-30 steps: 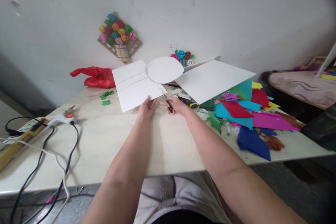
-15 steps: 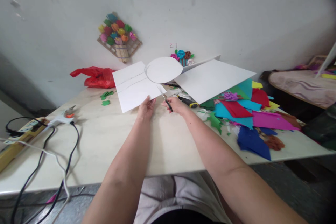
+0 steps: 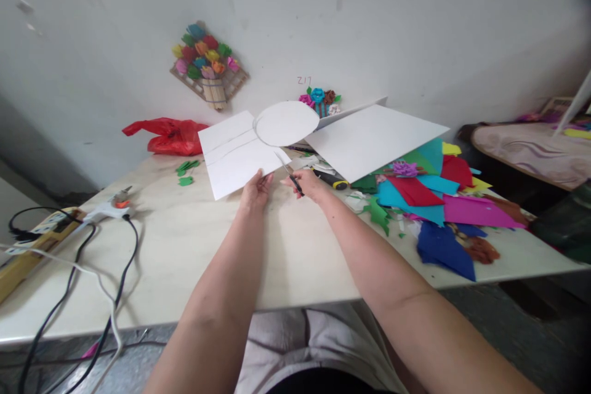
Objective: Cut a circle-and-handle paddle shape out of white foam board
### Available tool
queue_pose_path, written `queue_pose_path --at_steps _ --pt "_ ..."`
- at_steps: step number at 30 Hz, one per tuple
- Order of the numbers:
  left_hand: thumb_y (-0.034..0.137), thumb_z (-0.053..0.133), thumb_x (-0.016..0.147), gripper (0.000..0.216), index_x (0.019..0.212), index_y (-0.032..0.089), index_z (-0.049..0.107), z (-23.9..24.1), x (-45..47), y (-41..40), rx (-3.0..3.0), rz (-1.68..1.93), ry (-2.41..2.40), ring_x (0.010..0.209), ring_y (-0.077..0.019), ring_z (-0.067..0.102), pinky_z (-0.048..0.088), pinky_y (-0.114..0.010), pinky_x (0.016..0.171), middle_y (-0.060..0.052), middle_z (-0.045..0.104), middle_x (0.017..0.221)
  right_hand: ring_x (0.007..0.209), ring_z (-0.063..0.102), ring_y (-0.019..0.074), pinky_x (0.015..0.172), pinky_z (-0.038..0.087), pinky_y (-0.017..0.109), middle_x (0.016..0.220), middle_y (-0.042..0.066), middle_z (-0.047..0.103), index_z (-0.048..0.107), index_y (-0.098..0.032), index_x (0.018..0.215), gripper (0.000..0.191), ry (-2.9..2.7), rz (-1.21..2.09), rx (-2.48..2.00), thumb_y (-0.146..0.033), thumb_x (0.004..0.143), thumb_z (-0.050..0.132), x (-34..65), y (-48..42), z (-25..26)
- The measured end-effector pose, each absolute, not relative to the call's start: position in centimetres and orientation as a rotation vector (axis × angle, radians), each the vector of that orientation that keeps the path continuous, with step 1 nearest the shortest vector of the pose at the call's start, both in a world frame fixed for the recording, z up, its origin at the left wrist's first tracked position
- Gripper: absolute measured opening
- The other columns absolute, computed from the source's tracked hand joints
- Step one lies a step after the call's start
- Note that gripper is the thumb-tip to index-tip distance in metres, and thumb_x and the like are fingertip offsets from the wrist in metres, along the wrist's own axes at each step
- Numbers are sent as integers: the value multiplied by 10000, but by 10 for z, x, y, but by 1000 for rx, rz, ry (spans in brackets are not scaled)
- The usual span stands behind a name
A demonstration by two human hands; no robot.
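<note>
My left hand (image 3: 257, 191) grips the near edge of a white card sheet (image 3: 240, 157), thumb on top, with pencil lines across its left part. A white oval (image 3: 287, 124), partly cut round its outline, stands out at the sheet's far right corner. My right hand (image 3: 308, 186) is closed round the dark handles of a pair of scissors (image 3: 295, 181). Their blades point up and left at the sheet's right edge, just below the oval. Whether the blades are parted is too small to tell.
Another white sheet (image 3: 376, 143) lies to the right, over coloured felt pieces (image 3: 446, 246) and a yellow-black cutter (image 3: 336, 180). A red plastic bag (image 3: 178, 137) and green scraps (image 3: 186, 167) lie left. Near the left edge are a power strip (image 3: 48, 237), cables and a glue gun (image 3: 113, 209).
The card with its oval has shifted very slightly left and tilted a little. Both hands keep their hold, and the scissors stay at the sheet's right edge.
</note>
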State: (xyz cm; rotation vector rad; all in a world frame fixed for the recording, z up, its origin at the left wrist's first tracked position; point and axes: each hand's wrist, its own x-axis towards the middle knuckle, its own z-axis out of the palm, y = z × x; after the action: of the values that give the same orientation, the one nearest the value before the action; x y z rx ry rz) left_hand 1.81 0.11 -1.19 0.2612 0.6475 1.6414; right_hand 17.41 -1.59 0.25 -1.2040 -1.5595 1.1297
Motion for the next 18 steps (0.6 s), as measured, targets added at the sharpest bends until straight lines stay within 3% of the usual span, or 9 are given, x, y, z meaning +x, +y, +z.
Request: queue_pose_path --at_steps 18 --pt "-11 485 883 190 949 99 625 -9 20 -5 306 1547 696 560 -140 677 565 -179 534 -37 668 648 372 508 75 328 278 151 481 -23 542 540 -152 669 435 -1535 1224 -1336 -541 760 711 175 -22 9"
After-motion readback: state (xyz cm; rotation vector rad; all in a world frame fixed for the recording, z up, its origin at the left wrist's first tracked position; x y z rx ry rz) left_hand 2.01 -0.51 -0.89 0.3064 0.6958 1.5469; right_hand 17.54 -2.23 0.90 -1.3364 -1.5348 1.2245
